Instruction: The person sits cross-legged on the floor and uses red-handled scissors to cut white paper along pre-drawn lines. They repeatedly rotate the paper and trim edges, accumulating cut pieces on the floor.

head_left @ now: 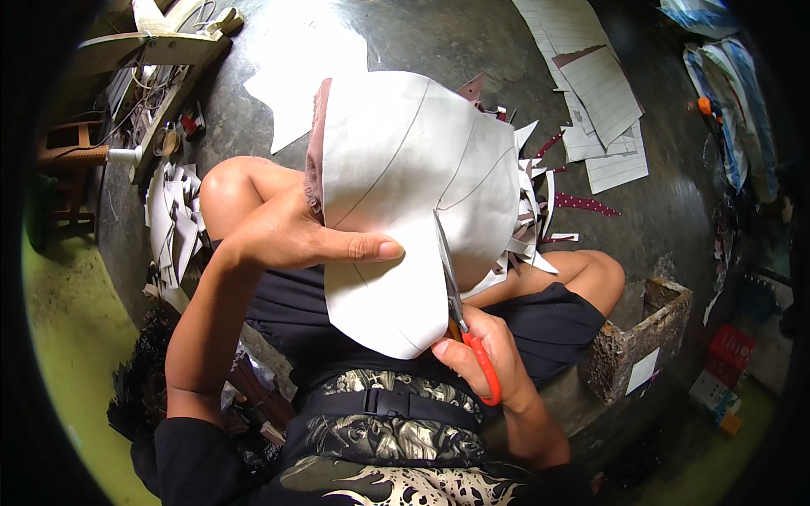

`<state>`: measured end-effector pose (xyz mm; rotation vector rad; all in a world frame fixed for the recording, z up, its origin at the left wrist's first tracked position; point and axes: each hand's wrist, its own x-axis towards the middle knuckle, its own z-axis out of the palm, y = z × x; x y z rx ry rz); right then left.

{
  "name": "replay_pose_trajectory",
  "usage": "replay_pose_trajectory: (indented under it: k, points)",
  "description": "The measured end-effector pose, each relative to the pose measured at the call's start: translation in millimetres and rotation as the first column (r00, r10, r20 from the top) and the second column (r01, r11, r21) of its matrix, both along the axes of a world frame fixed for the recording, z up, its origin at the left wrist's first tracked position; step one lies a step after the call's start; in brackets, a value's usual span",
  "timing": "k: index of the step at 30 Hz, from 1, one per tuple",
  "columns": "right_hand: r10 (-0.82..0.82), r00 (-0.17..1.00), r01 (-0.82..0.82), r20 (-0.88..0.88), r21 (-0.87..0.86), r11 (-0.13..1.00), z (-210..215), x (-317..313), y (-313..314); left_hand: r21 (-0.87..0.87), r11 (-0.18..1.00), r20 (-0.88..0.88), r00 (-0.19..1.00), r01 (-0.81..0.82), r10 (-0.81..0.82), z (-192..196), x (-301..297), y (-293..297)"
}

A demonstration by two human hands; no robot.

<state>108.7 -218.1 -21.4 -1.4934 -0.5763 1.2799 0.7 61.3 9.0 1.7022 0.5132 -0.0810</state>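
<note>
A large white sheet (380, 169) with curved pencil lines lies over mauve fabric (316, 152), whose edge shows along the left side. My left hand (325, 240) grips this stack at its left edge, thumb flat on top and fingers hidden underneath. In my right hand (483, 346) are scissors with red handles (483, 371). Their blades (447, 253) point away from me along a cut edge, with the tip by a drawn line near the middle of the sheet. The lower blade is hidden under the white sheet.
Pointed white and dotted maroon offcuts (582, 203) lie right of the sheet. White scraps (175, 219) pile up at the left. Lined pattern sheets (599, 101) rest on the dark floor at far right. A worn box (637, 337) stands near my right knee, a wooden frame (160, 51) at far left.
</note>
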Motion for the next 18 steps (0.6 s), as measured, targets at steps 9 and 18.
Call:
replay_pose_trajectory:
  k: [9, 18]
  points:
    - [-0.038, 0.993, 0.042, 0.116, -0.033, 0.999, 8, -6, 1, -0.174, 0.982, -0.008, 0.997, 0.074, -0.077, 10, 3, -4]
    - [-0.01, 0.996, 0.015, 0.084, -0.057, 0.998, 2, -9, -6, -0.407, 0.913, -0.057, 0.998, -0.033, 0.01, 1, -5, -24]
